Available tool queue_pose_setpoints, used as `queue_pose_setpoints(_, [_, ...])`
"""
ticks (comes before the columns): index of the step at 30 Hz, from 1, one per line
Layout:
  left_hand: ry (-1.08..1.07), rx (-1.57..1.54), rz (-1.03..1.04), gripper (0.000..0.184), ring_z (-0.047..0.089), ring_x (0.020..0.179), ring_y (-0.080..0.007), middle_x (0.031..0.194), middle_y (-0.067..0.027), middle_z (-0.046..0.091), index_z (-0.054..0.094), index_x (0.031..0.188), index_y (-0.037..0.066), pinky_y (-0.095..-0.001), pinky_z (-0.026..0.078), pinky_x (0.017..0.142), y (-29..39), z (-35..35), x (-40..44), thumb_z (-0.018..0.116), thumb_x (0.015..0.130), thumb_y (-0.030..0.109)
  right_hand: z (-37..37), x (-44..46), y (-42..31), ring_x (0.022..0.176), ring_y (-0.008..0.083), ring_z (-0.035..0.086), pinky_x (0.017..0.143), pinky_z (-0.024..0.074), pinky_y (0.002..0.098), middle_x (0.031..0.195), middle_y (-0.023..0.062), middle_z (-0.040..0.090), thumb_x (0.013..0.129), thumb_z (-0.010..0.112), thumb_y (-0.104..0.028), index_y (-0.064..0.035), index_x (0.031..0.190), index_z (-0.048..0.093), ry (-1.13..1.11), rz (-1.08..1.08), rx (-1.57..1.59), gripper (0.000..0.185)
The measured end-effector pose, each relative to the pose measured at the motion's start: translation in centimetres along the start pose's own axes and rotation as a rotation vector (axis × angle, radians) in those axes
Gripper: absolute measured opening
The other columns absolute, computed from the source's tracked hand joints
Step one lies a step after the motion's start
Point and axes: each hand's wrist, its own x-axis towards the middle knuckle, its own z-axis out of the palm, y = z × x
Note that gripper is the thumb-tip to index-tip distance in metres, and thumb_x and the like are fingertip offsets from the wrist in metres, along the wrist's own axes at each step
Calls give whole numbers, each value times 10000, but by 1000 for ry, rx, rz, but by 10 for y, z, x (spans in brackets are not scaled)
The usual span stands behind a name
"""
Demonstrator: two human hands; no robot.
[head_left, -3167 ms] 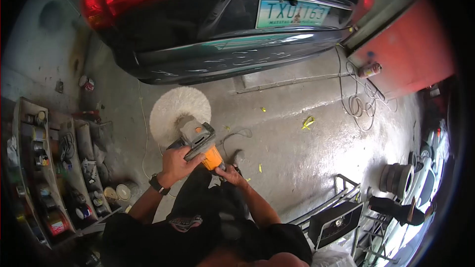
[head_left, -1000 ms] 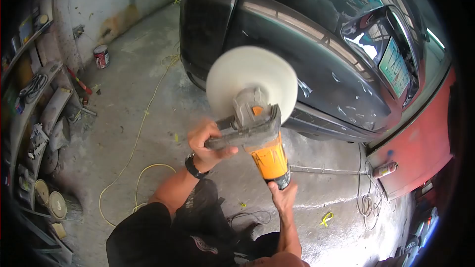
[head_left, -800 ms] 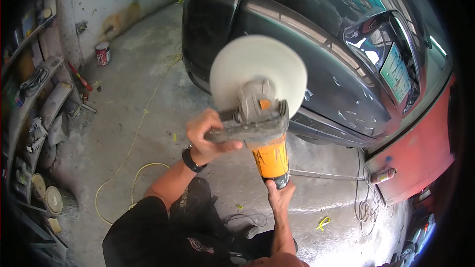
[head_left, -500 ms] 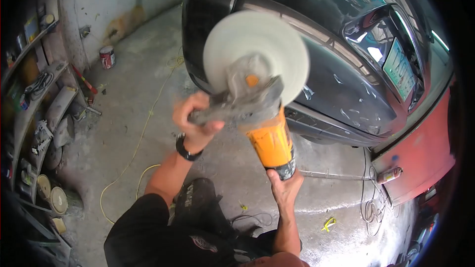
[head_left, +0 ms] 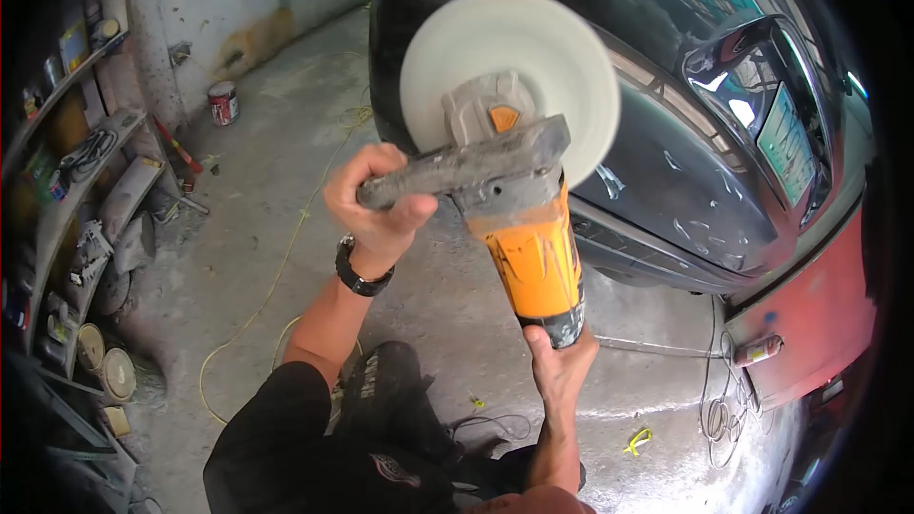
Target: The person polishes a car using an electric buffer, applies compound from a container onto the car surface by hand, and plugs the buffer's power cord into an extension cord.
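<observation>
A yellow and grey polisher [head_left: 533, 266] with a large round white pad [head_left: 571, 57] is held up in front of me. My left hand [head_left: 374, 205] is closed around its grey side handle, and a black watch sits on that wrist. My right hand [head_left: 564, 366] grips the dark rear end of the body from below. Behind the pad stands a dark car [head_left: 657, 200] with white smears on its bumper. The pad overlaps the car's side in view; whether they touch I cannot tell.
Shelves [head_left: 124, 200] with cans and tools line the left side. A red paint can [head_left: 224, 103] stands by the wall. Yellow cord [head_left: 276, 276] runs over the concrete floor. At the right are coiled cables [head_left: 725, 409], a red panel [head_left: 809, 295] and a spray can [head_left: 759, 350].
The polisher and its pad have shifted slightly up and to the right in view and look sharper. Both hands keep their hold. The whole scene has shifted a little rightward.
</observation>
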Motion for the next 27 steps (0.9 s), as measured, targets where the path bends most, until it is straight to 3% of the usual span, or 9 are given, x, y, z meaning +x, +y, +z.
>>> queue_pose_setpoints(5, [72,129,25,661,415,552,-113,590,-14,432,438,656,39,-268,327,502,-5,-15,-32,842,704,560,-3,-11,23,744,227,712,662,534,362,782,168,715,667,876,-413,76,938,673,-51,17,-165,595])
queue_pose_setpoints(9, [-77,141,-181,654,449,561,-122,607,-26,461,465,666,30,-270,367,517,-3,-47,-75,854,690,555,-4,-38,48,753,294,727,646,531,385,768,192,708,665,860,-477,72,910,680,-82,45,-198,628])
queue_pose_setpoints(11, [-133,143,-236,651,453,564,-126,615,-31,470,472,670,28,-269,373,521,0,-50,-79,860,683,551,-2,-40,50,714,226,702,642,527,380,742,175,700,669,854,-495,78,908,679,-55,58,-186,644])
queue_pose_setpoints(14, [-50,248,-16,637,462,569,-125,618,-28,474,484,675,31,-273,389,526,6,-30,-45,869,677,539,0,-28,34,715,130,635,657,525,356,739,142,696,682,867,-432,87,945,670,-59,43,-114,614])
queue_pose_setpoints(17, [67,213,107,639,481,575,-130,621,-30,491,486,680,28,-287,406,541,-4,-16,-5,868,676,541,9,-7,2,725,125,633,661,524,344,751,122,706,690,874,-373,88,954,667,1,-17,10,571])
queue_pose_setpoints(21, [-8,205,0,648,527,595,-141,638,-36,535,502,685,19,-293,437,566,6,-19,11,856,680,562,7,-3,-10,719,125,626,657,519,335,751,122,705,701,869,-346,89,948,665,-39,33,-45,540])
queue_pose_setpoints(23, [22,295,53,653,532,595,-139,637,-35,541,504,680,17,-286,428,559,5,-25,-15,847,686,573,4,-15,8,711,152,656,650,521,350,728,145,696,695,864,-422,89,941,664,-53,27,-86,602])
queue_pose_setpoints(27, [-80,220,-173,646,528,598,-131,649,-39,550,513,695,13,-276,420,549,-1,-52,-68,839,696,571,-1,-42,42,723,216,700,646,525,374,732,164,698,671,862,-495,81,920,676,-69,67,-193,655])
